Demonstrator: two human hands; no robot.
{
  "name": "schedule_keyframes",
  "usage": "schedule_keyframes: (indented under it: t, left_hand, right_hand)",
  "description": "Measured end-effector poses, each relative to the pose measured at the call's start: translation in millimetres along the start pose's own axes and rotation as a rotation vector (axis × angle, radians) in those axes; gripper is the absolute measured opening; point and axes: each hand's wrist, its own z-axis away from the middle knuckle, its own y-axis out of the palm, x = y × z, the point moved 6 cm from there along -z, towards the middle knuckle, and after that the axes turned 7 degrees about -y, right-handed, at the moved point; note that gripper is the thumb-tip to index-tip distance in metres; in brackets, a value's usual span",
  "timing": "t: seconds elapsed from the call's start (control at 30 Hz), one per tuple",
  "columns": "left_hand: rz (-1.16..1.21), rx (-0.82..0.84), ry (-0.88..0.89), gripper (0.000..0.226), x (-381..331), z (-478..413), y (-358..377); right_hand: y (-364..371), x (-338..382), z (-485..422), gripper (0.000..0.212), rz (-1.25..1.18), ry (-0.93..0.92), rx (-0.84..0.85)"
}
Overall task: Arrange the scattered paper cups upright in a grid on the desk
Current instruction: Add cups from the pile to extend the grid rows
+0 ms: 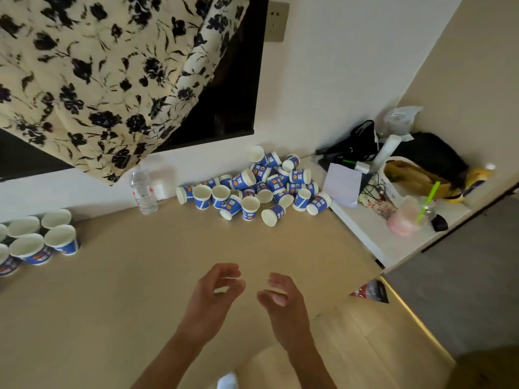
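Most of the paper cups (252, 183) lie heaped at the back of the bench (140, 276) by the wall, straight ahead of both hands and well apart from them. The started grid (36, 242) stands upright at the far left edge. Left hand (219, 287) and right hand (280, 293) hover low and empty, fingers loosely curled. The front cup (273, 215) lies on its side, long axis diagonal, mouth toward the near-left. The right hand is nearer, so it is likely the next pick, followed by a long carry left past the water bottle (143, 192).
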Motion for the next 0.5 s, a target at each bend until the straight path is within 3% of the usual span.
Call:
schedule_keyframes:
  t: [0.17, 0.3, 0.5]
  left_hand:
    - [-0.004, 0.005, -0.037, 0.020, -20, -41, 42]
    - [-0.005, -0.060, -0.086, 0.020, -23, -66, 62]
    - [0.058, -0.269, -0.176, 0.018, -16, -92, 86]
  right_hand:
    - [-35, -9, -57, 0.037, 0.076, 0.022, 0.010]
    - [-54, -22, -112, 0.042, 0.220, 0.022, 0.114]
    - [-62, -33, -237, 0.057, 0.625, -0.196, 0.364]
